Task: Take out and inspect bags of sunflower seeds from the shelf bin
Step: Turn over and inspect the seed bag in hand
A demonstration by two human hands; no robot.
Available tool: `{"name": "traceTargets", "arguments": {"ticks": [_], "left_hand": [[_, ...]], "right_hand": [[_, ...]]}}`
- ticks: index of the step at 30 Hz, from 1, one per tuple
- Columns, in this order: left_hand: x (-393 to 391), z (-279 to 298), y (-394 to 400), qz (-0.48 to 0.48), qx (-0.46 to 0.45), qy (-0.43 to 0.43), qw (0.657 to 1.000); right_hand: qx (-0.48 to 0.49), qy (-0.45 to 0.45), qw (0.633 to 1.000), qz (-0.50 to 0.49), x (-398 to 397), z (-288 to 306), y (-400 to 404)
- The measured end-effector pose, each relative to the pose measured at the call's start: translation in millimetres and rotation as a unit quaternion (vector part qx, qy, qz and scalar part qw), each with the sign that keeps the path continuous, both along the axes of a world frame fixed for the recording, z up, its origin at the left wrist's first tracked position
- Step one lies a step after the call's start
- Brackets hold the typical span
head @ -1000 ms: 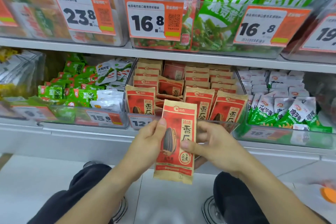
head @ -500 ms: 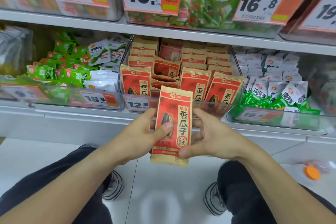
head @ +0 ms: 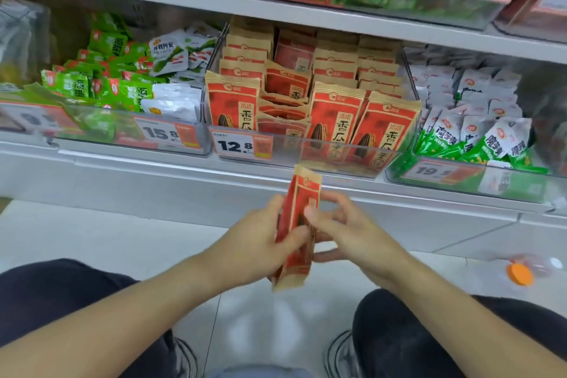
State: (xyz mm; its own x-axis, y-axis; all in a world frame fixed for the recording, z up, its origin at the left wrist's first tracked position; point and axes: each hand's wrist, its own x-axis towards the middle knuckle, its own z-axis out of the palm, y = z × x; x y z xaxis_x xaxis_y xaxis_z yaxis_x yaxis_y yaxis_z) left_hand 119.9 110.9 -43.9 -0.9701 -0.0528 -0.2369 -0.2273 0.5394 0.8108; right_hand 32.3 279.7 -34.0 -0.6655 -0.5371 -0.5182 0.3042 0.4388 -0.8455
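A red and tan bag of sunflower seeds [head: 299,212] stands upright between my hands, turned nearly edge-on to the camera, below the shelf. My left hand [head: 260,242] grips its left side with the thumb across the front. My right hand [head: 346,230] pinches its right edge with the fingertips. Behind, the clear shelf bin [head: 337,153] with a 12.8 price tag holds several more of the same bags [head: 334,116] standing in rows.
A bin of green and white snack packs [head: 122,92] sits to the left, another with white and green packs [head: 478,138] to the right. An upper shelf [head: 306,15] carries larger bags. My knees and shoes are below on pale floor tiles; an orange-capped bottle [head: 521,273] lies right.
The bag faced the camera flat before; it has been rotated in my hands and now shows nearly its edge. The view has dropped and moved closer to the shelf.
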Motion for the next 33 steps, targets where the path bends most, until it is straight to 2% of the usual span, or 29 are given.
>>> {"name": "traceTargets", "arguments": {"ticks": [2,6,10,14,16,19,23,27,33], "left_hand": [[7.3,-5.3,1.2,-0.016,0.022,-0.016,1.0],[16.0,-4.1,-13.1,0.013,0.13,-0.029,0.991],[19.6,-10.7,-24.1,0.067,0.085,-0.008,0.994],[16.9,-24.5,-29.9,0.089,0.101,-0.004,0.991],[12.2,-27.2,-32.3,0.082,0.112,0.0,0.99],[3.3,-31.7,-36.6,0.057,0.138,-0.014,0.989],[-11.1,-36.3,-42.5,0.037,0.161,-0.011,0.986],[-20.2,-42.1,-39.3,0.044,0.185,0.0,0.982],[-24.6,-48.8,-37.8,0.071,0.163,0.017,0.984]], "right_hand": [[-0.01,-0.034,0.999,-0.012,14.3,-15.1,-7.0],[-0.015,-0.062,0.998,-0.014,17.0,-24.3,-20.2],[-0.01,-0.076,0.996,0.055,10.7,-26.2,-36.4],[-0.018,-0.089,0.993,0.071,17.1,-34.7,-48.5],[-0.037,-0.069,0.995,0.063,20.5,-37.2,-49.8],[-0.074,-0.019,0.997,-0.005,24.8,-44.0,-51.1],[-0.104,-0.003,0.993,-0.049,20.7,-55.7,-53.4],[-0.12,-0.007,0.992,-0.043,10.8,-54.9,-53.2],[-0.117,-0.063,0.991,-0.003,-0.1,-50.8,-47.2]]}}
